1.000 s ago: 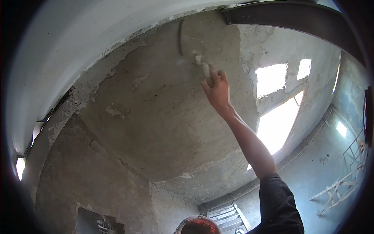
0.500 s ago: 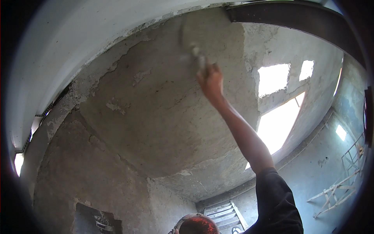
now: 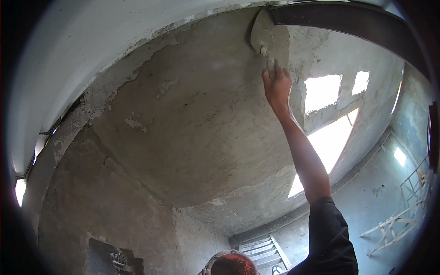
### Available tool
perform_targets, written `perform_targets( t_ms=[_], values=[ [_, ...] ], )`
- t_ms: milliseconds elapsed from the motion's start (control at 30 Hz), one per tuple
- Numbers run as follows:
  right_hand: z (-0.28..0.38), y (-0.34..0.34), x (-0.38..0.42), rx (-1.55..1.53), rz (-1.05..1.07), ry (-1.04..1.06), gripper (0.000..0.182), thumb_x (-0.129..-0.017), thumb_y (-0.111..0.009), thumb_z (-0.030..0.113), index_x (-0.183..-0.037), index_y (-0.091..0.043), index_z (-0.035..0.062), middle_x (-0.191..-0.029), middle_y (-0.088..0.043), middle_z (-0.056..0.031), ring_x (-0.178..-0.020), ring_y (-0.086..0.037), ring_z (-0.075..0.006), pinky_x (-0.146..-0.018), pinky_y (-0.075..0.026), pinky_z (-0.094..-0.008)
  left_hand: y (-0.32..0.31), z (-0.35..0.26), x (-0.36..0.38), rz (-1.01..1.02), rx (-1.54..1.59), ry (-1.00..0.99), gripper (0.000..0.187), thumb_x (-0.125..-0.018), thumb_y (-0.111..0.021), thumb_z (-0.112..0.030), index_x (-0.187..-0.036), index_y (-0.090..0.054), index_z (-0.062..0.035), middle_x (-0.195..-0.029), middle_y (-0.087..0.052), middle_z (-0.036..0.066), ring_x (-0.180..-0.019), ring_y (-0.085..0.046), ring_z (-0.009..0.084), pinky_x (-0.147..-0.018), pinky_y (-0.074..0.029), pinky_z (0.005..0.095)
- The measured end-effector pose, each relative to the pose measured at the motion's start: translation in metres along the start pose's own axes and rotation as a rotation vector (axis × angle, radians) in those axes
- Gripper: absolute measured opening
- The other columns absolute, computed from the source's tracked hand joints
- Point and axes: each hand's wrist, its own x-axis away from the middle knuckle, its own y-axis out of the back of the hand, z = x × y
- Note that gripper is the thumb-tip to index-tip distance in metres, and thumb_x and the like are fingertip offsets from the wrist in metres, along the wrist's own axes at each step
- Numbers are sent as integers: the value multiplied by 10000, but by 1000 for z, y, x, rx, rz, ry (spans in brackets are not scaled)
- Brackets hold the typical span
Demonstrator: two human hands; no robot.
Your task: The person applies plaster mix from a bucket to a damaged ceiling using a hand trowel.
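Observation:
My right hand (image 3: 277, 87) is raised high, its fingers wrapped round the handle of a trowel (image 3: 263, 34). The trowel's grey blade lies against the upper part of the plastered wall (image 3: 192, 114), just beside the end of a dark beam. At the bottom edge, a round bowl (image 3: 233, 265), red and grey with mortar stains, is partly cut off. A little of my left hand (image 3: 207, 272) shows at the bowl's left rim, holding it; most of that hand is out of view.
The dark beam (image 3: 339, 17) runs across the upper right. Bright window openings (image 3: 322, 93) break the wall. Below stand a slatted wooden ladder (image 3: 266, 252) and a metal frame (image 3: 396, 224) at the right. A recess (image 3: 107, 259) sits in the lower left wall.
My right hand has swept the trowel to the right along the top of the wall, up to the beam's end. The bowl has stayed in place.

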Motion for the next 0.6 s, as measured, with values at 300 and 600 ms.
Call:
perform_targets(
  t_ms=[300, 600],
  values=[
    [60, -33, 12, -23, 111, -130, 563, -845, -642, 168, -1309, -444, -81, -1014, -546, -281, -853, -610, -393, -757, -519, -435, 41, -106, 12, 48, -99, 53, 457, -952, -517, -418, -1074, -653, 2, -982, -668, 231, -959, -643, 376, -796, -511, 417],
    [86, -19, 61, -203, 539, 47, 558, -867, -634, 219, -1364, -443, 51, -1080, -526, -212, -822, -622, -295, -724, -540, -410, 53, -136, 16, 84, -152, 90, 466, -948, -510, -448, -1039, -663, -17, -956, -671, 223, -931, -642, 391, -775, -507, 430]
  ],
)
